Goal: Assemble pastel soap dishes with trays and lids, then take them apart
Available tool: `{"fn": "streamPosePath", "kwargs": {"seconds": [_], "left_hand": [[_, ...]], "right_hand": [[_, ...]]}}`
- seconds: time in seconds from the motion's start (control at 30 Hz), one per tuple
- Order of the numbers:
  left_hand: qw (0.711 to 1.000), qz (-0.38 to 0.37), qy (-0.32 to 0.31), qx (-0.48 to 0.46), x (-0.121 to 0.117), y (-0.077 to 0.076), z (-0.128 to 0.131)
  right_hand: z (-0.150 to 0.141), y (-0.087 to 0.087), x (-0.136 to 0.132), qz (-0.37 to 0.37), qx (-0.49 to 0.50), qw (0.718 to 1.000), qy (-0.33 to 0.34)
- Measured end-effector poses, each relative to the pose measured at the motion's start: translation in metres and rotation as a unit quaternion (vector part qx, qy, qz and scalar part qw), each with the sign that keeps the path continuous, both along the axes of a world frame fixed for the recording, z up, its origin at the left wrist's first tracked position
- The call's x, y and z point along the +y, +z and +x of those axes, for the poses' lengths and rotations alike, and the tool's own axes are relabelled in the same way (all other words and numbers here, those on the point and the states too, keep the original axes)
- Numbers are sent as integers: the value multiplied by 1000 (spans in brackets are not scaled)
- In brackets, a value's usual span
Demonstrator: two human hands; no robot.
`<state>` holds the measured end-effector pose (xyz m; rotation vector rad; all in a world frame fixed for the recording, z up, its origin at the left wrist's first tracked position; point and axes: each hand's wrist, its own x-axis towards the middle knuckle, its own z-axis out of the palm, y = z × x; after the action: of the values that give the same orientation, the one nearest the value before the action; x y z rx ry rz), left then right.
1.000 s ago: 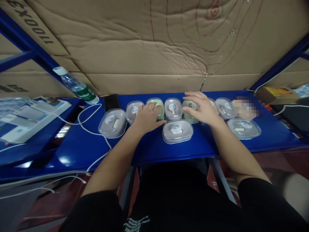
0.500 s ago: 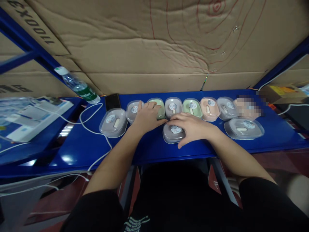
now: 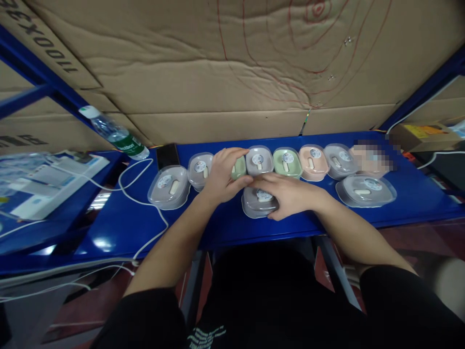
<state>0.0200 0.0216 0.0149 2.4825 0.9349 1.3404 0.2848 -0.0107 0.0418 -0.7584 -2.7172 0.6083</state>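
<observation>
My right hand [image 3: 290, 193] lies over the right end of a grey food container [image 3: 254, 207] in the front. Its thumb is at the near edge and its fingers reach across the far edge. My left hand [image 3: 225, 175] is curved over a green food container [image 3: 239, 167] in the back row, thumb and fingers apart. The left thumb meets the right fingertips. Beyond them stand another grey container [image 3: 259, 161], a second green one [image 3: 287, 163] and a pink one [image 3: 314, 163], each with a clear lid and a round label.
More grey containers stand at left [image 3: 169, 188] and right [image 3: 366, 191] on the blue table [image 3: 225, 230]. A water bottle [image 3: 116, 133] leans at the back left beside a dark phone [image 3: 167, 156]. A white cable [image 3: 145, 202] crosses the left side. Cardboard [image 3: 174, 87] rises behind.
My right hand has moved from the second green container down and left onto the front grey container. My left hand has stayed over its green container, its fingers drawing rightward.
</observation>
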Motion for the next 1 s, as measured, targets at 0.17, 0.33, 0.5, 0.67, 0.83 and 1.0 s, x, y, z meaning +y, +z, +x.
{"fn": "streamPosePath", "kwargs": {"seconds": [0.17, 0.33, 0.5, 0.67, 0.83, 1.0], "left_hand": [[974, -48, -141, -171, 12, -25, 8], [975, -85, -152, -135, 10, -34, 21], [980, -107, -109, -128, 2, -28, 24], [980, -102, -111, -130, 4, -26, 21], [975, -145, -114, -128, 2, -22, 20], [960, -204, -152, -114, -5, -15, 23]], "right_hand": [[8, 3, 9, 35, 123, 991, -48], [10, -2, 19, 46, 210, 973, -90], [10, -8, 25, 12, 214, 974, -71], [13, -10, 29, -11, 212, 975, -61], [20, -9, 34, -62, 275, 955, -92], [25, -11, 47, -78, 373, 914, -142]]}}
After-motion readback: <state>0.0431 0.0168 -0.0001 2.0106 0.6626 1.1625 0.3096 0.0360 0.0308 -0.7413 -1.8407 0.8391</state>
